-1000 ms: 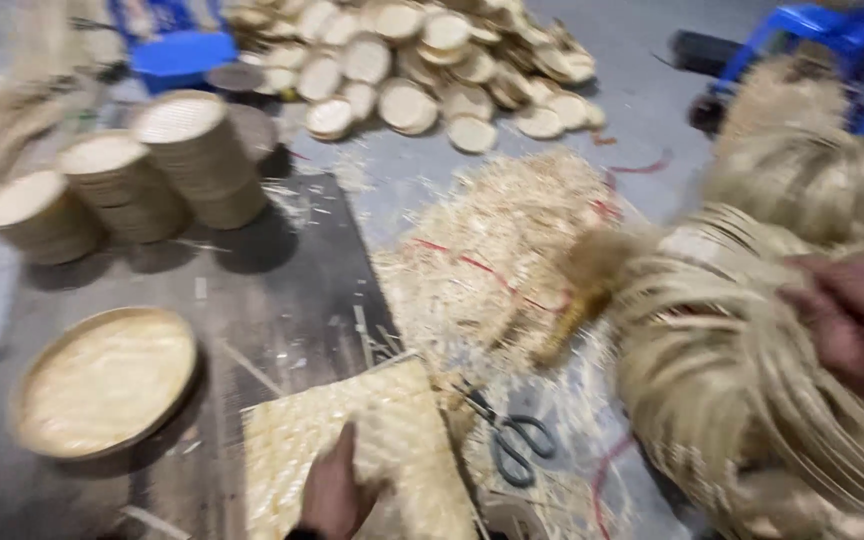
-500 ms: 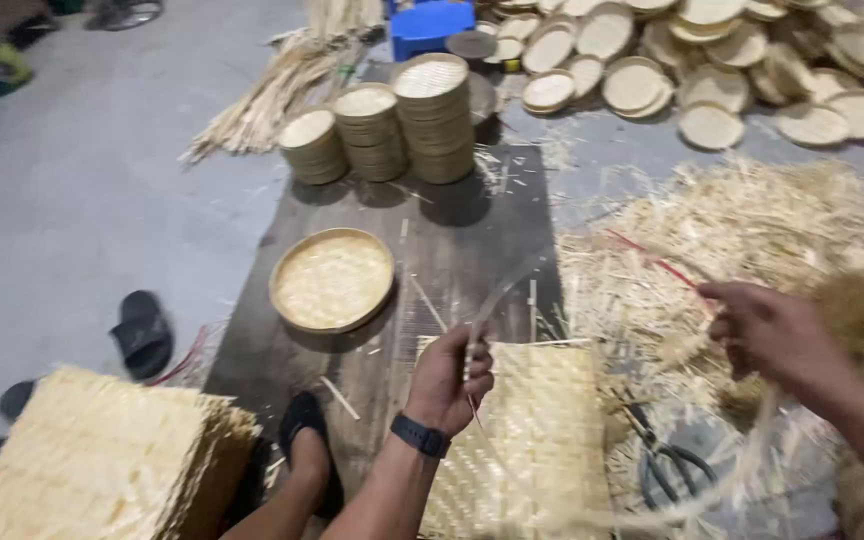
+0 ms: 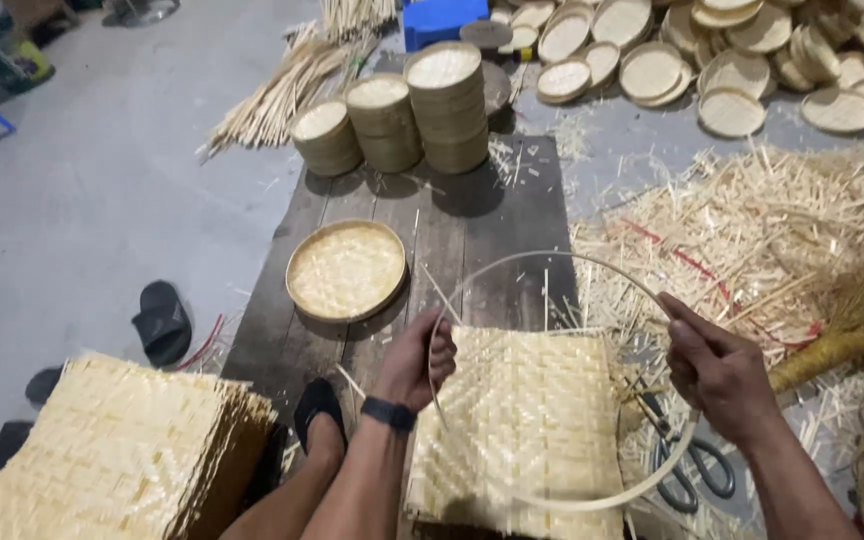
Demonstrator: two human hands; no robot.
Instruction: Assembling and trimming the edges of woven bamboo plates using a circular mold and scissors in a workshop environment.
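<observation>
Hands on one thin bamboo hoop [image 3: 552, 262], bent into a ring. Left hand [image 3: 414, 362] curled shut on the hoop's left arc, fingers wrapped round the strip; black band on that wrist. Right hand [image 3: 720, 372] closed on the right arc, strip passing through the fist and out below it. Hoop spans between the two grips, held above a square woven bamboo mat [image 3: 522, 420] that lies directly under and between the hands on a dark plank board [image 3: 452, 215]. Just beyond the left grip: round woven tray [image 3: 346, 270], flat on the board. Further out, three stacks of round trays [image 3: 392, 118]. Below the right grip, scissors [image 3: 687, 455] on the floor among bamboo offcuts [image 3: 752, 215]. Left of the left grip, near bottom edge: stack of woven mats [image 3: 112, 455]. Black sandal [image 3: 162, 320] further left on the floor.
</observation>
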